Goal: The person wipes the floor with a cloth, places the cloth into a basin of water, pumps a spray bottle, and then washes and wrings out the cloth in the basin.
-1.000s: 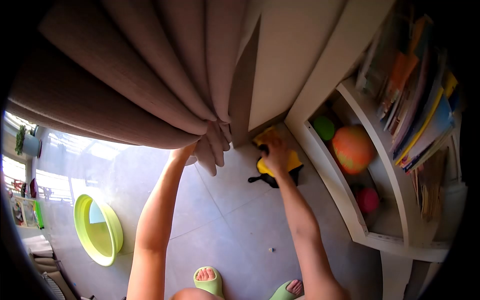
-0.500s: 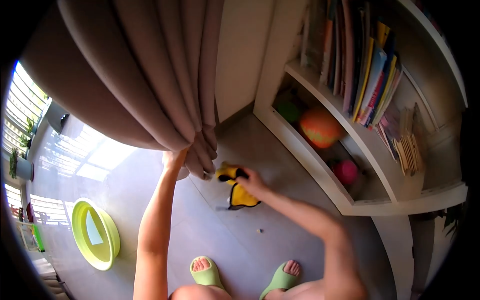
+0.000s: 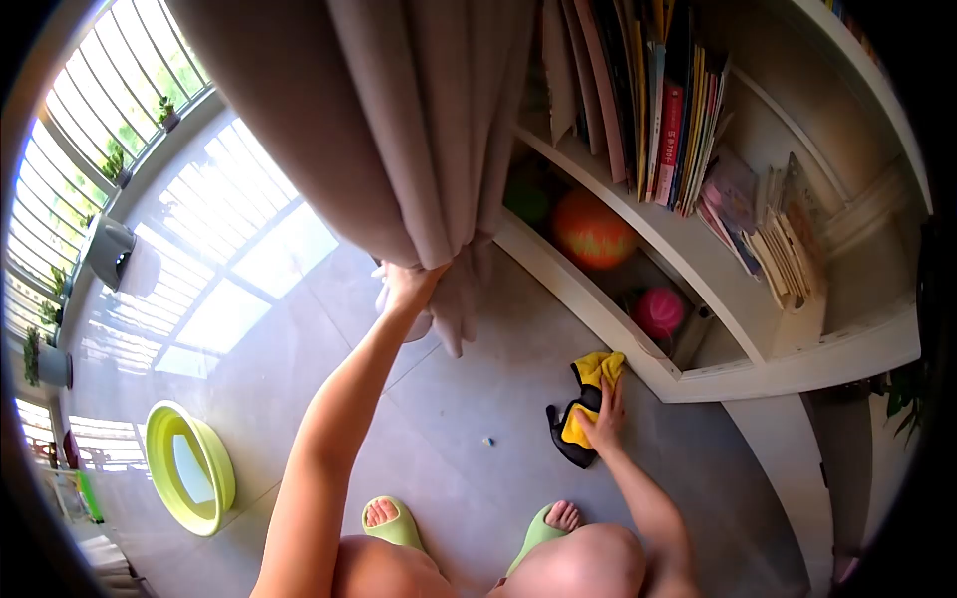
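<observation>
My left hand [image 3: 411, 287] grips the lower part of a grey-brown curtain [image 3: 399, 130], with the gathered hem hanging below the fingers. On the grey tiled floor at the right, my right hand [image 3: 602, 414] presses a yellow and black cloth [image 3: 581, 431] near the corner of the white shelf unit. The fingers are bent around part of the cloth, and its upper end lies beyond the fingertips.
The white shelf [image 3: 688, 254] holds books [image 3: 670, 145], an orange ball [image 3: 594, 229] and a pink ball [image 3: 659, 312]. A green basin [image 3: 227, 468] stands at the left. A small bit [image 3: 487, 441] lies on the floor near the green slippers [image 3: 396, 528].
My right hand has moved the cloth away from the curtain, to the right and nearer the shelf corner. My left hand still holds the curtain, which now hangs further right in view.
</observation>
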A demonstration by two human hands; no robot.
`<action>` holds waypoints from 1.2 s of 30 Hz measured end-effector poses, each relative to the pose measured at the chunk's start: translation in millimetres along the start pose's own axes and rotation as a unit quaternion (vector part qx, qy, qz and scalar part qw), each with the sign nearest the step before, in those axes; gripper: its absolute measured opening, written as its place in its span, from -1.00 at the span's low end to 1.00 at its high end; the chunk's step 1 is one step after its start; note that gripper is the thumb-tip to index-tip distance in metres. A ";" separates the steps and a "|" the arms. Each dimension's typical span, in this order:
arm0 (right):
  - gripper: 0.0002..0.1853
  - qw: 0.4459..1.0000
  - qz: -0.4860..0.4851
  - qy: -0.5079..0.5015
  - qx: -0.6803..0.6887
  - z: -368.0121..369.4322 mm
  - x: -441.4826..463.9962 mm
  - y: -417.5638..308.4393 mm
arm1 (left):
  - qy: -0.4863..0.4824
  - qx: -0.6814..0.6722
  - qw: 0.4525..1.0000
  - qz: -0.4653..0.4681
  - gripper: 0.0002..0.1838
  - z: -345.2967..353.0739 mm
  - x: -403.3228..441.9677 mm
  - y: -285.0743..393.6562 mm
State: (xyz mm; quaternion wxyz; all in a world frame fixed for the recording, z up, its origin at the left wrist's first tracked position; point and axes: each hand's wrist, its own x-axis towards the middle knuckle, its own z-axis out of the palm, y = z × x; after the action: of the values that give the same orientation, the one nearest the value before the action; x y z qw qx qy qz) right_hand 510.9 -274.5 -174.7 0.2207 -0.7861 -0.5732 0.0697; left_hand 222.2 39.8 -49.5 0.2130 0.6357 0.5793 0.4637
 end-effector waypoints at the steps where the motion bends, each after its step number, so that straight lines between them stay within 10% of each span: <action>1: -0.09 1.000 -0.003 0.013 0.004 -20.1 -5.9 5.4 | -0.006 -0.009 1.000 -0.016 -0.24 9.8 -4.5 22.1; 7: -0.16 0.996 -0.083 0.020 0.004 20.5 63.6 -44.6 | -0.050 -0.125 0.991 -0.003 -0.41 41.1 18.5 50.7; 18: -0.30 0.871 -0.398 -0.268 0.111 131.0 63.1 -228.1 | -0.064 -0.192 0.979 -0.024 -0.40 31.6 -4.8 17.6; 24: -0.56 0.747 -0.493 -0.432 0.111 90.3 56.5 -230.8 | -0.231 0.190 0.948 -0.107 0.30 -65.8 -50.9 45.1; 31: -0.57 0.759 -0.470 -0.450 -0.003 64.0 68.4 -227.1 | -0.477 0.303 0.821 -0.077 -0.29 -229.9 -78.9 38.0; 36: -0.61 0.775 -0.376 -0.492 0.124 36.9 64.5 -270.8 | -0.461 0.216 0.852 -0.121 -0.33 -327.9 -135.0 8.2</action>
State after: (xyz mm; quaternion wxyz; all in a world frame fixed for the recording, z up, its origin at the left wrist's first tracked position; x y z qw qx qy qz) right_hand 283.3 -138.1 -82.8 0.0122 -0.3324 -0.8399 0.4289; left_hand -33.9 -175.5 68.0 0.3674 0.7313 0.5726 -0.0487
